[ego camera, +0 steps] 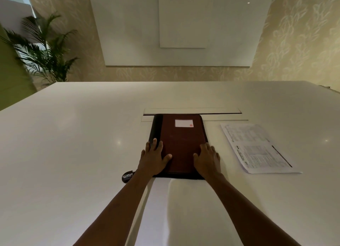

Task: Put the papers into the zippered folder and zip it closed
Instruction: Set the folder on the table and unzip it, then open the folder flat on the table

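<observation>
- Folder [181, 144], dark red with black spine, lies closed and flat on the white tabletop [73, 144], straight ahead of the person.
- White label [184, 123] near the folder's far edge.
- Left hand [154, 156] rests palm down on the near left corner of the folder, fingers [154, 143] spread flat, gripping nothing.
- Right hand [207, 158] lies palm down on the near right corner, its fingers apart too, gripping nothing.
- Papers [255, 147], a printed stack, sit on the tabletop to the right of the folder, apart from it.
- Small dark object [127, 176] by the left wrist; cannot tell what.
- Plant [44, 49] beyond the tabletop, far left.
</observation>
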A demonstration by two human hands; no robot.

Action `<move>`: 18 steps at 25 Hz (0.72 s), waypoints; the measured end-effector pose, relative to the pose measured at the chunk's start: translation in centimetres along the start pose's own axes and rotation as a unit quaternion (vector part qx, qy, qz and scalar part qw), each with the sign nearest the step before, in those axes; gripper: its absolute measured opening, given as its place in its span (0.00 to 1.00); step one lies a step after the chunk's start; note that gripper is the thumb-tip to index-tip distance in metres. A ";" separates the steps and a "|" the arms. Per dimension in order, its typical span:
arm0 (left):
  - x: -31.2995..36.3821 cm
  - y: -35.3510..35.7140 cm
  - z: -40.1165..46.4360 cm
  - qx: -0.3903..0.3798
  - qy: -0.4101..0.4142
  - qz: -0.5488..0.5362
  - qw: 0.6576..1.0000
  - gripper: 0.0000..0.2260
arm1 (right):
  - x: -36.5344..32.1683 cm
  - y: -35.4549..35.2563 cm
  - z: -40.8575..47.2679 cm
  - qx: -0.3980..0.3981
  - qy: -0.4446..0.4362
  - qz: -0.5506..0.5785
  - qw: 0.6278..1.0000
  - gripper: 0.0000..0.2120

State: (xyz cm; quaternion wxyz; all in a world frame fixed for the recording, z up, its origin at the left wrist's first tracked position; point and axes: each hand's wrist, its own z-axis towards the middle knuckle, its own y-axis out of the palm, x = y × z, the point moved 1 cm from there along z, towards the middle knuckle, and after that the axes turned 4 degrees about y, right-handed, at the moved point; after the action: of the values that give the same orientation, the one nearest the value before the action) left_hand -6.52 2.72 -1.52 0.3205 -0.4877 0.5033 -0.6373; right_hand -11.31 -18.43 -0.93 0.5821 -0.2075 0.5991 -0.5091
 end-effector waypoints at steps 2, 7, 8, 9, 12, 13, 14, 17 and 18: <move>-0.1 -0.1 1.3 -0.010 -0.018 0.003 1.000 0.36 | 1.2 -0.1 2.1 -0.045 0.034 0.021 0.998 0.26; -0.4 0.1 4.1 -0.014 -0.060 0.016 0.998 0.38 | 2.6 1.0 5.6 -0.095 0.024 0.035 0.995 0.31; -0.3 0.1 4.5 -0.013 -0.065 0.018 0.998 0.38 | 2.7 1.1 6.1 -0.097 0.021 0.038 0.994 0.31; -0.3 0.1 4.9 -0.012 -0.069 0.020 0.997 0.39 | 2.8 1.2 6.6 -0.099 0.019 0.041 0.994 0.30; -0.2 0.2 5.7 -0.003 -0.081 0.027 0.996 0.39 | 2.9 1.5 7.6 -0.094 0.008 0.049 0.994 0.29; -0.1 0.3 5.8 0.001 -0.084 0.030 0.996 0.39 | 3.0 1.6 7.9 -0.091 0.005 0.054 0.994 0.29; 0.0 0.4 5.8 0.005 -0.086 0.032 0.996 0.39 | 3.0 1.7 8.1 -0.088 0.004 0.058 0.994 0.28; 0.0 0.9 5.9 0.021 -0.093 0.037 0.995 0.39 | 3.1 2.0 8.5 -0.084 0.005 0.066 0.994 0.28; -0.1 0.8 5.9 0.021 -0.095 0.039 0.994 0.39 | 3.1 2.0 8.6 -0.085 0.005 0.070 0.994 0.29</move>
State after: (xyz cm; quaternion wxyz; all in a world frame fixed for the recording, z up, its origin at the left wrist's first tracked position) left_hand -0.95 0.61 -2.20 0.4019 -0.5193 0.4760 -0.5850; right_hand -3.50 -23.43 -2.46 0.5937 -0.2112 0.6562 -0.4152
